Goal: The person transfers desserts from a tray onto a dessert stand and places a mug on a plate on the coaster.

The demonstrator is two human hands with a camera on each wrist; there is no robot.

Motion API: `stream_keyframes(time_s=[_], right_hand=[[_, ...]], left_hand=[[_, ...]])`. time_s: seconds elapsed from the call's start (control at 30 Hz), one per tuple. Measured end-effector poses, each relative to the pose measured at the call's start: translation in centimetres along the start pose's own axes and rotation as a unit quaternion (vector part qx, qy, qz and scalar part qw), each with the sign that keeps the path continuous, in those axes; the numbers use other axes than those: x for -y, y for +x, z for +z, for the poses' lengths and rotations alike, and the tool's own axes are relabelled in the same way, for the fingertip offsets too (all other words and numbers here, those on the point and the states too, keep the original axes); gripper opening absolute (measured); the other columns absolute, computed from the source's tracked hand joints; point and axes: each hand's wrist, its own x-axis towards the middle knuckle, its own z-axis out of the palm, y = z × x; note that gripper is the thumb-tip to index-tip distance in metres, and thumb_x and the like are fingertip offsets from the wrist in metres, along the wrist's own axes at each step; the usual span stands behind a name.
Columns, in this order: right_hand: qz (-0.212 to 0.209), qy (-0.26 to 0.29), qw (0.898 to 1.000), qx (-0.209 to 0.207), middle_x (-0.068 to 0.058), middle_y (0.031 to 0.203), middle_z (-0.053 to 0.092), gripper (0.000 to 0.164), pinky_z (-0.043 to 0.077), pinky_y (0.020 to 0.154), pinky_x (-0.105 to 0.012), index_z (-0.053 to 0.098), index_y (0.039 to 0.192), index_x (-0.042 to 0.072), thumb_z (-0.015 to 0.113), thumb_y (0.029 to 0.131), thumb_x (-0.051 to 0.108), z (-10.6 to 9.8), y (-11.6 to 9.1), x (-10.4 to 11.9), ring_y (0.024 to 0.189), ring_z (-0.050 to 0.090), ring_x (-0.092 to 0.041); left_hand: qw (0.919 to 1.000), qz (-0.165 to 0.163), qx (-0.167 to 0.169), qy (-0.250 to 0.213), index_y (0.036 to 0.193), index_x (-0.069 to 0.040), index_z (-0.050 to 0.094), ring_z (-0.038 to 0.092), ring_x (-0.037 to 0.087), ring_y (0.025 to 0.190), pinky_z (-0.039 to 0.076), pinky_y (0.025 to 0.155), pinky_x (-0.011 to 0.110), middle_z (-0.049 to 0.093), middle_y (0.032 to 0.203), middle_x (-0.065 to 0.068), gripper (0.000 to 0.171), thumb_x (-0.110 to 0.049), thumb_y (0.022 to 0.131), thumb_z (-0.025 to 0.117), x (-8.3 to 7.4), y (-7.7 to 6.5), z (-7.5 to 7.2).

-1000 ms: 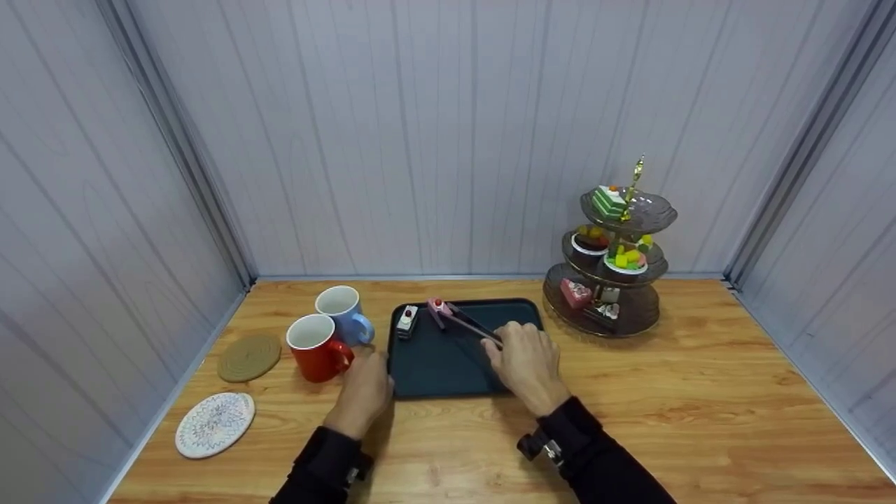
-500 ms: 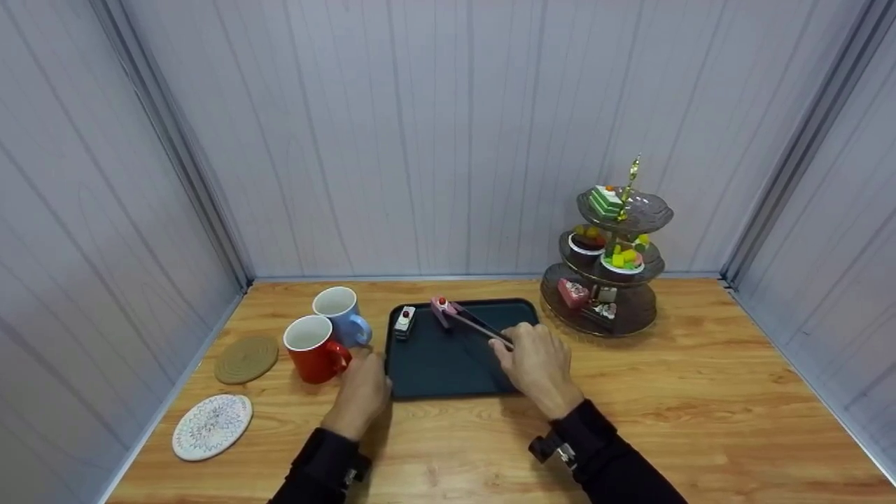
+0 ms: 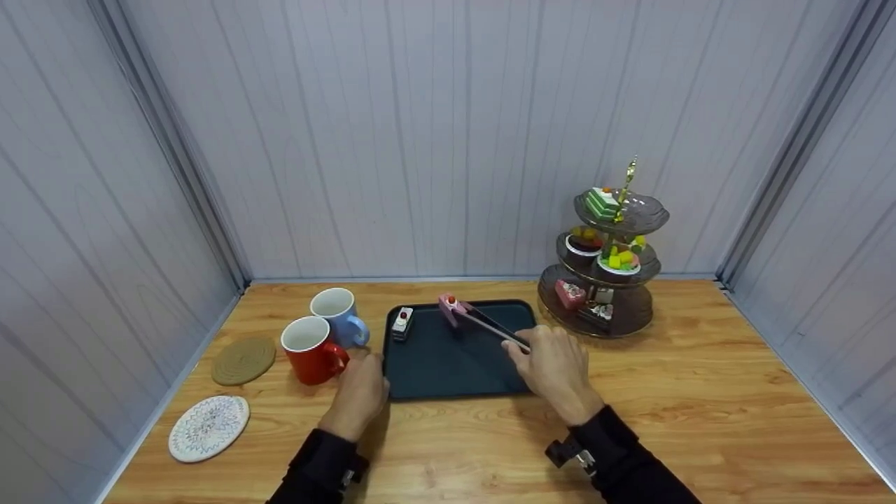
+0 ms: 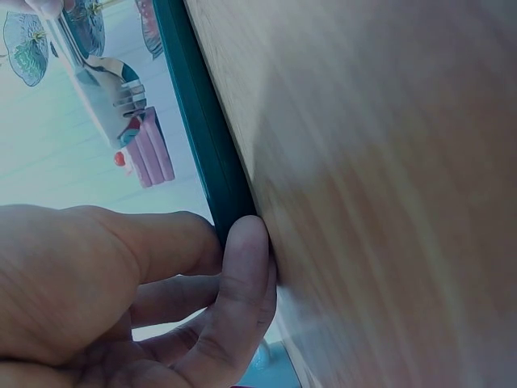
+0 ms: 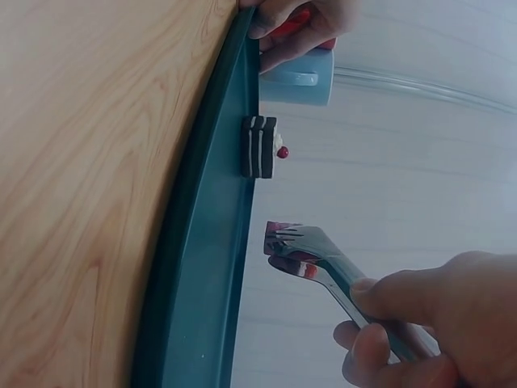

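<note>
My left hand (image 3: 360, 392) pinches the left rim of a dark green tray (image 3: 455, 374); thumb and fingers on the rim (image 4: 202, 137) show in the left wrist view. With my right hand (image 3: 558, 371) I hold metal serving tongs (image 3: 500, 331), whose fork-shaped end (image 5: 307, 239) is closed on a pink cake slice (image 3: 449, 308) topped with a red cherry. The right wrist view shows this slice raised above the tray. A black-and-white layered cake piece (image 3: 402, 324), also with a cherry, sits in the tray's far left corner.
Close to my left hand stand a red mug (image 3: 313, 353) and a blue mug (image 3: 337, 315). Further left lie a tan coaster (image 3: 243, 360) and a white patterned coaster (image 3: 208, 428). At the back right, a three-tier stand (image 3: 640, 322) bears several cakes.
My right hand has moved to the right, bringing the tongs and the pink cake slice along. The left hand keeps its place on the tray's rim. The head view has shifted slightly.
</note>
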Motion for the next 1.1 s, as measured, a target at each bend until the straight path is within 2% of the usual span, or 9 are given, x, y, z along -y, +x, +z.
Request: stream_keyframes(time_s=[0.17,0.37,0.53,0.67,0.8,0.97,1.1], right_hand=[[0.001,0.003,1.000,-0.001,-0.006,0.095,0.083,0.024,0.043,0.048,-0.037,0.086,0.109,0.026,0.079,0.094,0.044,-0.5,-0.1,-0.4,0.076,0.075,-0.032],[0.008,0.001,1.000,-0.004,-0.010,0.100,0.083,0.031,0.049,0.051,-0.041,0.086,0.113,0.021,0.078,0.095,0.045,-1.3,-0.1,-0.9,0.080,0.077,-0.035],[0.016,0.007,1.000,-0.006,-0.010,0.096,0.082,0.030,0.045,0.048,-0.038,0.086,0.113,0.021,0.078,0.095,0.045,-2.1,0.0,-1.4,0.078,0.077,-0.035],[0.018,0.014,1.000,-0.010,-0.010,0.097,0.083,0.029,0.041,0.046,-0.036,0.085,0.116,0.023,0.077,0.096,0.044,-2.7,0.1,-1.8,0.078,0.077,-0.035],[0.024,0.017,0.999,-0.014,-0.010,0.103,0.083,0.029,0.044,0.048,-0.037,0.085,0.117,0.025,0.078,0.096,0.043,-3.3,0.3,-2.0,0.081,0.077,-0.035],[0.033,0.021,0.999,-0.024,-0.010,0.098,0.083,0.030,0.046,0.049,-0.041,0.085,0.116,0.023,0.078,0.095,0.043,-4.2,0.5,-2.3,0.079,0.076,-0.035],[0.036,0.023,0.998,-0.036,-0.012,0.095,0.082,0.029,0.043,0.046,-0.040,0.085,0.115,0.024,0.079,0.095,0.043,-4.9,0.6,-2.6,0.077,0.075,-0.040]], left_hand=[[0.9997,0.012,-0.023,-0.005,0.085,0.000,0.075,0.064,0.042,0.081,0.057,0.070,0.052,0.065,0.088,0.018,0.014,0.003,0.073,0.067,0.2,0.0,0.2],[0.9995,0.017,-0.028,-0.001,0.083,-0.001,0.074,0.063,0.041,0.080,0.057,0.069,0.051,0.065,0.087,0.017,0.012,0.002,0.073,0.069,0.3,0.0,0.2],[0.9990,0.026,-0.037,-0.001,0.083,-0.001,0.075,0.062,0.042,0.078,0.055,0.066,0.051,0.064,0.085,0.017,0.012,0.002,0.072,0.069,0.3,-0.1,0.1],[0.9995,0.020,-0.023,0.008,0.087,0.001,0.077,0.063,0.039,0.080,0.056,0.068,0.050,0.064,0.087,0.018,0.014,0.001,0.075,0.069,0.2,-0.1,0.1],[0.9999,0.010,-0.010,0.007,0.091,0.001,0.077,0.063,0.039,0.080,0.056,0.069,0.050,0.065,0.091,0.018,0.017,0.000,0.076,0.069,0.3,-0.1,0.1],[0.9999,0.012,-0.012,0.001,0.090,0.001,0.076,0.063,0.039,0.079,0.057,0.068,0.050,0.064,0.091,0.018,0.016,0.001,0.076,0.069,0.3,0.0,0.1],[0.9999,0.011,-0.009,-0.006,0.091,0.001,0.076,0.063,0.039,0.079,0.057,0.068,0.051,0.064,0.091,0.018,0.015,0.001,0.077,0.069,0.2,0.0,0.1]])
